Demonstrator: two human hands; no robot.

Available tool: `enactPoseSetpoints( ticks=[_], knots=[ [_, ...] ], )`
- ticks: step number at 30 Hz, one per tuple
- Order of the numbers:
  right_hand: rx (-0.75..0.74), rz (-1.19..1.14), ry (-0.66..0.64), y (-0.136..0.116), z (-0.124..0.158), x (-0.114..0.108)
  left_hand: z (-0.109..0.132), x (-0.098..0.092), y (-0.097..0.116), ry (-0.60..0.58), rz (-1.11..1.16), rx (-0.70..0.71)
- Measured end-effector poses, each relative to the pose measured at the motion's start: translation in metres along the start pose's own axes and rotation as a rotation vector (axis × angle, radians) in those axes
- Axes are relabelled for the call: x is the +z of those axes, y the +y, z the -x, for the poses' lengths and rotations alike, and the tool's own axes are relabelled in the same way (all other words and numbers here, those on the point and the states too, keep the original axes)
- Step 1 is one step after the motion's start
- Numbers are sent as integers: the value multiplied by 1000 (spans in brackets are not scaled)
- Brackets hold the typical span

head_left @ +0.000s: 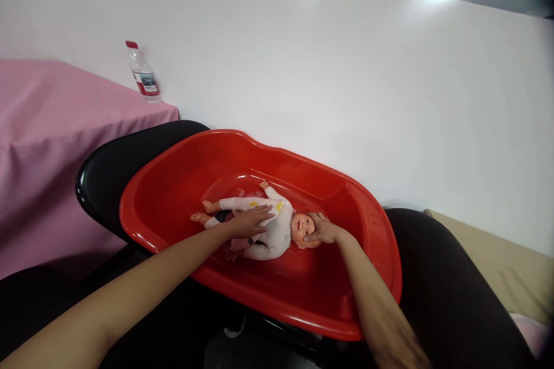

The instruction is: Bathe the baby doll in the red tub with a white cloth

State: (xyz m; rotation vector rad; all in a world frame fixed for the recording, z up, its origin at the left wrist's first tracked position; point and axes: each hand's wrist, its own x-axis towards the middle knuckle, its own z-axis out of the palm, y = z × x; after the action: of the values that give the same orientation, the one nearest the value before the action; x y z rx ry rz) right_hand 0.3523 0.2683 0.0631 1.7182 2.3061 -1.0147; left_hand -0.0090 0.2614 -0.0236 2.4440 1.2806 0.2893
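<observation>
A baby doll [277,230] in a white top with yellow marks lies on its back inside a red plastic baby bathtub [303,170]. Its head points right and its bare feet point left. My left hand [251,222] rests on the doll's front with the fingers stretched flat over the clothing. At the other end, my right hand [322,229] grips the top of the doll's head, thumb over the forehead and fingers on the far side. A dark and pinkish part of the clothing shows beneath my left hand.
Black chairs [125,167] stand under and beside the tub. At left, a clear bottle with a red cap [145,78] stands on a table with a pink cloth [86,104]. A white wall [324,69] rises behind; a beige surface [489,259] lies at right.
</observation>
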Motion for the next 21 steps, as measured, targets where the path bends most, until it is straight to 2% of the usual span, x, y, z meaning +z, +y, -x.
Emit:
enactPoseSetpoints(
  ticks=[3,8,15,21],
  knots=[
    [3,4,1,0,0,0,2,1,-4,-64,-9,52],
    [26,-8,5,0,0,0,1,-3,-2,-101,-33,-7],
    [27,-13,4,-1,1,0,4,-8,4,28,70,-109],
    [21,-14,-6,0,0,0,8,-12,-4,17,33,-190]
  ],
)
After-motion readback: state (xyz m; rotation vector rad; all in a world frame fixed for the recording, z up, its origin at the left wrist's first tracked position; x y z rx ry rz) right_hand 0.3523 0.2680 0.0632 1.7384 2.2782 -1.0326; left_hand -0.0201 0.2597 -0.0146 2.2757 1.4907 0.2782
